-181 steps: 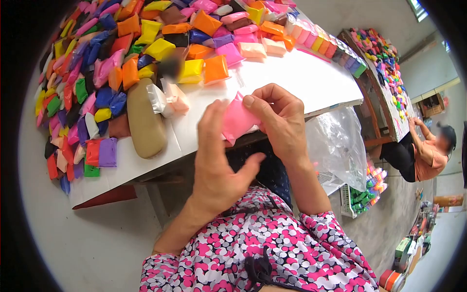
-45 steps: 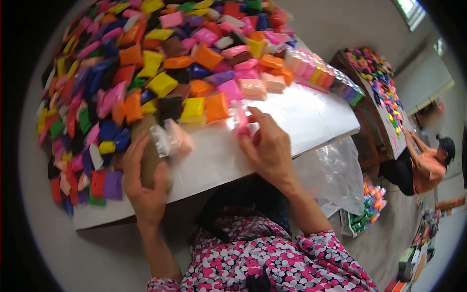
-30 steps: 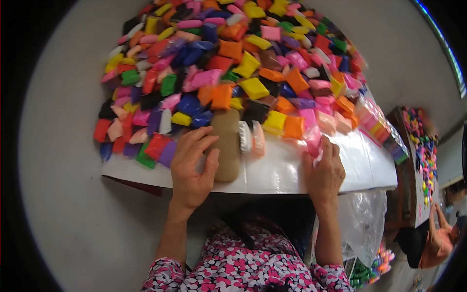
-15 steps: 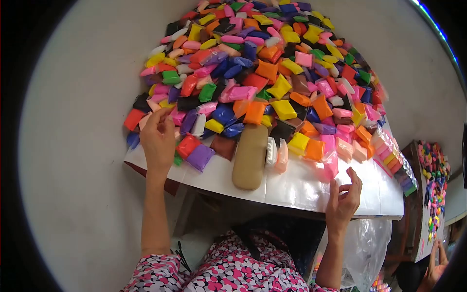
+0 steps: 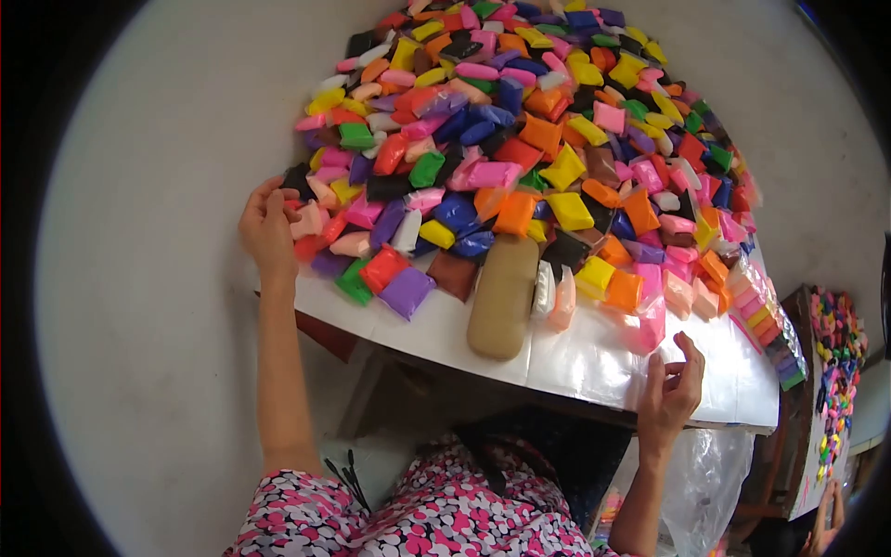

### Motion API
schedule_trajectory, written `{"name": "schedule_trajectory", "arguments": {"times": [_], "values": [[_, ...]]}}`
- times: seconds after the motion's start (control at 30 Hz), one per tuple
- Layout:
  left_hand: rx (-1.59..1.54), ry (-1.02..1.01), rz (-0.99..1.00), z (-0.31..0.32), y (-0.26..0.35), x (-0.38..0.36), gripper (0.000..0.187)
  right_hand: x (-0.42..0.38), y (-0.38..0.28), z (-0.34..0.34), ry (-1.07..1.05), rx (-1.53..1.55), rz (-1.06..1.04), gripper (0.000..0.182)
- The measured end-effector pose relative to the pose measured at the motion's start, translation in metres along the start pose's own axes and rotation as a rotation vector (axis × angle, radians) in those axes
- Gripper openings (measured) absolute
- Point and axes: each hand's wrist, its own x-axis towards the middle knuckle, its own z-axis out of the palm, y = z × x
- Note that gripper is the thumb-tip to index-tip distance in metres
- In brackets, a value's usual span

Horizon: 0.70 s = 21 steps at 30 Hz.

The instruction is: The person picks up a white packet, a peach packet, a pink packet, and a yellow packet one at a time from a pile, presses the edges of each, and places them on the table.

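At the left edge of the packet pile, my left hand (image 5: pixel 269 227) has its fingers bent around the side of a black packet (image 5: pixel 297 180) and near a peach packet (image 5: pixel 308 221). Its fingertips are partly hidden, so a grip cannot be made out. My right hand (image 5: pixel 672 385) is over the front edge of the white table (image 5: pixel 575 371), fingers curled but apart, holding nothing. Just above it lies a pink packet (image 5: pixel 652 320). Between the hands rest a tan oblong object (image 5: pixel 502 297), a white packet (image 5: pixel 544 290) and a purple packet (image 5: pixel 406 293).
Many coloured packets cover the table behind. A clear-wrapped stack of coloured packets (image 5: pixel 767 320) lies at the right edge. A clear plastic bag (image 5: pixel 710 483) hangs below. Another table (image 5: pixel 806 473) with packets stands far right, beside another person's hands (image 5: pixel 829 520).
My left hand has moved left and up to the pile's outer edge. The view has shifted, so the table appears slightly farther right. A green packet shows more fully beside the red one.
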Motion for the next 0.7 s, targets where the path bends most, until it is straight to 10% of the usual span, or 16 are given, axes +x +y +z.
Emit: {"name": "schedule_trajectory", "arguments": {"times": [0.37, 0.7], "values": [[0.307, -0.147, 0.203, 0.043, -0.024, 0.091, 0.025, 0.000, -0.004, -0.002, -0.012, 0.015, 0.028, 0.036], [0.734, -0.146, 0.830, 0.097, -0.006, 0.122, 0.022, -0.001, -0.003, 0.002, 0.002, 0.006, -0.010, 0.035]]}}
